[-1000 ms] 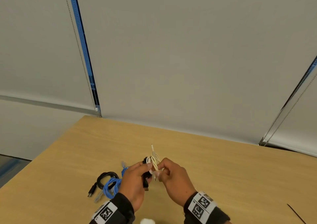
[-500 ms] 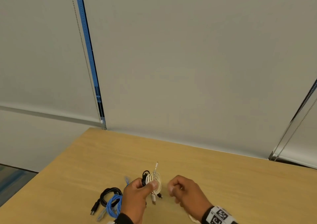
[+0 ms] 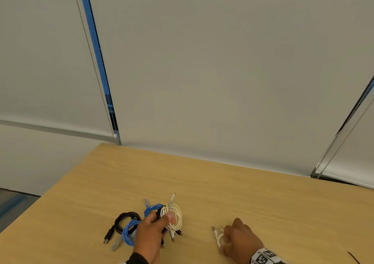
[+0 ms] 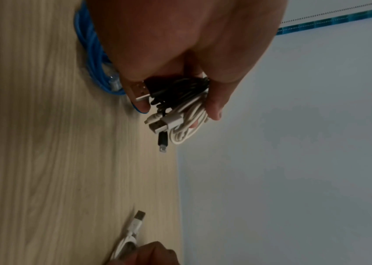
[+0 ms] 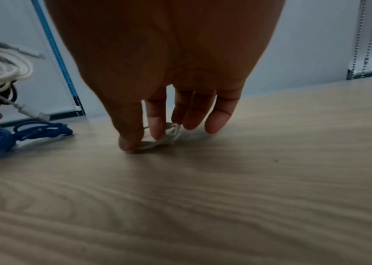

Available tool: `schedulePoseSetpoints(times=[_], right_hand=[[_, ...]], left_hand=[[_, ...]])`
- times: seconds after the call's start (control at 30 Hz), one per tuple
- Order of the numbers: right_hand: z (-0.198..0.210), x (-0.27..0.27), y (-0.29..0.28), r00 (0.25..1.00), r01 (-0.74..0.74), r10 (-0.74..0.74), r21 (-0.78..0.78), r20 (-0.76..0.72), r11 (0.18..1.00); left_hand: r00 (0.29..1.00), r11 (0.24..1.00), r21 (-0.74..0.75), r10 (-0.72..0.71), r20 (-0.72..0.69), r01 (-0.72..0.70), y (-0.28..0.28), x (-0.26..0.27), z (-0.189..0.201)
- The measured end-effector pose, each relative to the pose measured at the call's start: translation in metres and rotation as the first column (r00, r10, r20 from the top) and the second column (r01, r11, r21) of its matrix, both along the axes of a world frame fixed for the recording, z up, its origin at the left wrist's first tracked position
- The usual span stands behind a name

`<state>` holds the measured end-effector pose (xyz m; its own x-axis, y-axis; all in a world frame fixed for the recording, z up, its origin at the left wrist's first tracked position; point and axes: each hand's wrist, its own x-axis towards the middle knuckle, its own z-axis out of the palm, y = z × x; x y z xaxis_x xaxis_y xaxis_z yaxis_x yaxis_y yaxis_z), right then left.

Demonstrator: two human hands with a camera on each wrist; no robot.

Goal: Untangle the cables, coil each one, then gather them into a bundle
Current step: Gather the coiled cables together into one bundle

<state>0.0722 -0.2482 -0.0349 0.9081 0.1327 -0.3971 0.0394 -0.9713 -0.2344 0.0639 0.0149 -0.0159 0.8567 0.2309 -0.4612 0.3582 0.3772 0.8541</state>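
Note:
My left hand (image 3: 165, 219) grips a white cable coil (image 3: 175, 216) together with a black coil (image 4: 180, 87), held just above the table; their plugs hang below the fingers. A blue cable (image 3: 129, 230) and another black cable (image 3: 125, 220) lie coiled on the table to the left of that hand. Further right, my right hand (image 3: 224, 239) is down on the table, thumb and forefinger pinching a small white cable (image 3: 218, 236). The right wrist view shows this small cable (image 5: 171, 136) under the fingertips (image 5: 157, 132). Its USB plug (image 4: 139, 216) points away from the hand.
The wooden table (image 3: 242, 193) stands against grey roller blinds. Bead chains (image 3: 91, 61) hang at the back left and back right. The table's left edge (image 3: 60, 183) drops to the floor. A thin dark item (image 3: 353, 256) lies at the lower right.
My right hand has left the coils and moved right and down to the small white cable on the table. The left hand keeps hold of the white and black coils.

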Motion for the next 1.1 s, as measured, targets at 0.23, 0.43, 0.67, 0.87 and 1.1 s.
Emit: schedulePoseSetpoints(times=[0.23, 0.43, 0.67, 0.87, 1.1], right_hand=[[0.018, -0.004, 0.008, 0.989, 0.109, -0.129, 0.238, 0.072, 0.965], [0.062, -0.003, 0.045, 0.958, 0.157, -0.271, 0.629, 0.090, 0.762], [0.080, -0.014, 0.093, 0.971, -0.057, -0.118, 0.678, 0.210, 0.733], [0.084, -0.018, 0.102, 0.973, -0.159, -0.008, 0.696, 0.231, 0.700], [0.082, -0.018, 0.134, 0.975, -0.203, 0.053, 0.755, 0.218, 0.623]], left_hand=[[0.998, 0.996, 0.069, -0.059, 0.037, 0.056, -0.005, -0.003, 0.000], [0.995, 0.993, 0.071, -0.098, 0.012, 0.097, -0.015, -0.005, 0.003], [0.982, 0.977, -0.112, -0.176, 0.074, 0.183, -0.018, -0.013, 0.027], [0.965, 0.945, -0.203, -0.240, 0.108, 0.258, -0.002, -0.025, 0.032], [0.964, 0.959, -0.162, -0.207, 0.168, 0.235, 0.033, -0.033, 0.024]])
